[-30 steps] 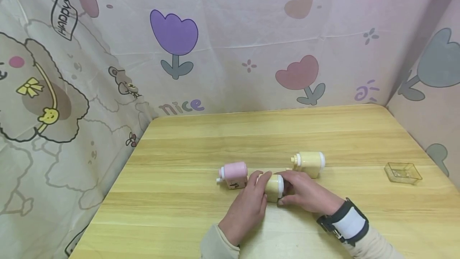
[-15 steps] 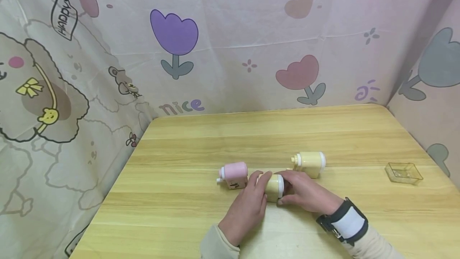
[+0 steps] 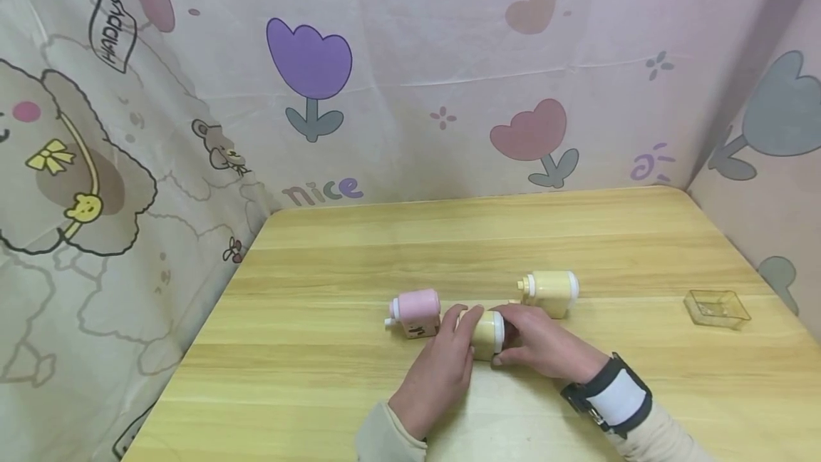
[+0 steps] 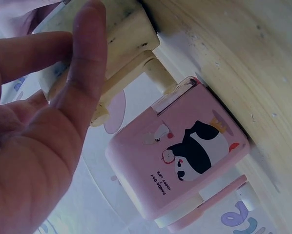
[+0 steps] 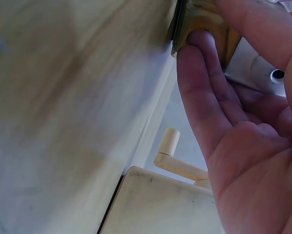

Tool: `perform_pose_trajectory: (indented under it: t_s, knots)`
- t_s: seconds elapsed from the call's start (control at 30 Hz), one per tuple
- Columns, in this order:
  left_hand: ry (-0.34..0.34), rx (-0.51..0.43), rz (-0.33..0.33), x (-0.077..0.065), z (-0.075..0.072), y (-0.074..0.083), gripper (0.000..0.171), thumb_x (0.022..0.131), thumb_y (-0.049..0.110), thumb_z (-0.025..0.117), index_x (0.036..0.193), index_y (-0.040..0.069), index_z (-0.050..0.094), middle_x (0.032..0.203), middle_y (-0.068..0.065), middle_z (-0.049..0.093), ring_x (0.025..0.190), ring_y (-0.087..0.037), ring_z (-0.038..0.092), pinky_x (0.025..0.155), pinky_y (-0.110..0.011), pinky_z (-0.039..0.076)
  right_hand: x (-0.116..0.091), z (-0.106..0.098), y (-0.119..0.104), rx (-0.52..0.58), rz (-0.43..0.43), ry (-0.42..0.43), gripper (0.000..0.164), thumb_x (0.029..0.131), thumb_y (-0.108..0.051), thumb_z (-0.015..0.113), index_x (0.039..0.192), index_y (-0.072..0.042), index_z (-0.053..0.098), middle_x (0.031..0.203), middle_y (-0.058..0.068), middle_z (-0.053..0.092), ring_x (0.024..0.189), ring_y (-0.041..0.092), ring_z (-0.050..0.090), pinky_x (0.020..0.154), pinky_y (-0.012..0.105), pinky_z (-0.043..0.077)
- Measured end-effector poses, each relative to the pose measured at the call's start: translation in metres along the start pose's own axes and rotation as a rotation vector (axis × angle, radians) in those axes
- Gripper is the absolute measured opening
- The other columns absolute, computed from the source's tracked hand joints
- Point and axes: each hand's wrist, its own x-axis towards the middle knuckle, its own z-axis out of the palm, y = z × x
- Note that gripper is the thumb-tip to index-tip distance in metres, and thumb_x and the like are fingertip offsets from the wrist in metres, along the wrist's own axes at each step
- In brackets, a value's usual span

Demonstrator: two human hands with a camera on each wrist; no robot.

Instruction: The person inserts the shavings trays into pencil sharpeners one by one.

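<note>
A yellow hand-crank pencil sharpener (image 3: pixel 489 334) lies between both hands on the table. My left hand (image 3: pixel 439 369) grips it over the crank side, fingers on top and thumb at the near side. At its white-rimmed end, my right hand (image 3: pixel 554 348) has thumb and fingers curled in. The right wrist view shows a see-through amber drawer (image 5: pixel 209 19) at those fingertips; most of it is hidden. Just left stands a pink pencil sharpener (image 4: pixel 180 151) with a panda print. Behind the right hand is another yellow pencil sharpener (image 3: pixel 553 287), its crank handle (image 5: pixel 173 163) near that palm.
A small see-through yellow box (image 3: pixel 717 312) sits far to the right on the wooden table (image 3: pixel 321 255). A printed cloth (image 3: pixel 410 55) hangs behind the table and along both sides. The right wrist wears a black strap (image 3: pixel 609 394).
The head view has shifted very slightly. Both hands and the pencil sharpeners stay as they were.
</note>
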Motion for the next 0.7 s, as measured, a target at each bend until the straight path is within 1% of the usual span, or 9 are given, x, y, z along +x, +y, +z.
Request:
perform_pose_trajectory:
  t_s: [0.1, 0.13, 0.23, 0.33, 0.47, 0.5, 0.57, 0.63, 0.7]
  knots:
    - [0.001, -0.009, 0.003, 0.000, 0.000, 0.000, 0.057, 0.091, 0.007, 0.057, 0.143, 0.012, 0.035, 0.132, -0.014, 0.046, 0.085, -0.019, 0.062, 0.073, -0.023, 0.052, 0.000, 0.000, 0.000, -0.006, 0.012, -0.006, 0.052, 0.068, -0.028, 0.083, 0.114, -0.017, 0.061, 0.101, -0.013, 0.061, 0.090, 0.005, 0.058, 0.081, 0.030, 0.051]
    - [0.000, -0.014, 0.003, 0.000, 0.001, -0.001, 0.057, 0.091, 0.006, 0.057, 0.144, 0.012, 0.035, 0.133, -0.015, 0.045, 0.087, -0.020, 0.062, 0.074, -0.024, 0.052, 0.000, 0.000, 0.000, -0.015, 0.019, -0.006, 0.055, 0.068, -0.028, 0.083, 0.117, -0.017, 0.060, 0.103, -0.013, 0.062, 0.092, 0.005, 0.058, 0.083, 0.031, 0.050]
    - [-0.002, -0.036, 0.004, 0.001, 0.000, -0.002, 0.058, 0.091, 0.005, 0.057, 0.144, 0.012, 0.035, 0.135, -0.014, 0.045, 0.093, -0.022, 0.063, 0.077, -0.025, 0.052, 0.000, -0.001, -0.001, -0.026, 0.040, -0.018, 0.067, 0.066, -0.028, 0.084, 0.126, -0.017, 0.057, 0.104, -0.012, 0.060, 0.089, 0.007, 0.057, 0.080, 0.030, 0.051]
    - [-0.008, -0.063, -0.001, 0.003, 0.001, -0.002, 0.059, 0.092, 0.005, 0.055, 0.145, 0.014, 0.033, 0.138, -0.014, 0.043, 0.099, -0.024, 0.062, 0.082, -0.028, 0.052, -0.003, -0.004, -0.002, -0.066, 0.052, -0.008, 0.076, 0.064, -0.029, 0.085, 0.132, -0.014, 0.053, 0.110, -0.008, 0.060, 0.095, 0.010, 0.057, 0.085, 0.033, 0.050]
    - [-0.019, -0.079, -0.023, 0.006, 0.003, -0.002, 0.059, 0.093, 0.007, 0.053, 0.147, 0.017, 0.031, 0.142, -0.013, 0.041, 0.106, -0.026, 0.060, 0.089, -0.032, 0.050, -0.010, -0.015, -0.004, -0.066, 0.079, 0.003, 0.069, 0.068, -0.029, 0.082, 0.128, -0.008, 0.055, 0.108, -0.003, 0.061, 0.091, 0.012, 0.057, 0.081, 0.032, 0.051]
    - [-0.021, -0.082, -0.028, 0.008, 0.003, -0.002, 0.059, 0.094, 0.007, 0.052, 0.148, 0.018, 0.031, 0.142, -0.012, 0.040, 0.106, -0.026, 0.060, 0.090, -0.032, 0.049, -0.012, -0.019, -0.004, -0.053, 0.084, 0.002, 0.066, 0.070, -0.029, 0.081, 0.126, -0.007, 0.055, 0.104, -0.004, 0.061, 0.087, 0.011, 0.057, 0.076, 0.030, 0.051]
    - [-0.026, -0.078, -0.044, 0.011, 0.004, -0.002, 0.059, 0.095, 0.007, 0.051, 0.148, 0.019, 0.030, 0.143, -0.011, 0.039, 0.110, -0.026, 0.058, 0.089, -0.034, 0.050, -0.016, -0.026, -0.003, -0.026, 0.092, 0.001, 0.061, 0.074, -0.030, 0.079, 0.124, -0.004, 0.057, 0.098, -0.003, 0.060, 0.079, 0.009, 0.055, 0.069, 0.026, 0.050]
    - [-0.026, -0.080, -0.055, 0.017, 0.005, -0.003, 0.058, 0.095, 0.006, 0.048, 0.148, 0.020, 0.029, 0.144, -0.011, 0.039, 0.111, -0.027, 0.057, 0.090, -0.035, 0.050, -0.020, -0.032, -0.001, -0.003, 0.080, 0.008, 0.057, 0.077, -0.030, 0.077, 0.122, -0.002, 0.058, 0.095, -0.001, 0.061, 0.077, 0.009, 0.056, 0.066, 0.025, 0.051]
    - [-0.014, -0.079, -0.052, 0.023, 0.006, -0.005, 0.057, 0.095, 0.004, 0.047, 0.147, 0.019, 0.030, 0.143, -0.012, 0.039, 0.109, -0.027, 0.058, 0.089, -0.035, 0.050, -0.024, -0.036, 0.002, 0.000, 0.073, 0.018, 0.052, 0.079, -0.032, 0.076, 0.120, -0.003, 0.060, 0.092, -0.003, 0.061, 0.077, 0.008, 0.056, 0.066, 0.025, 0.050]
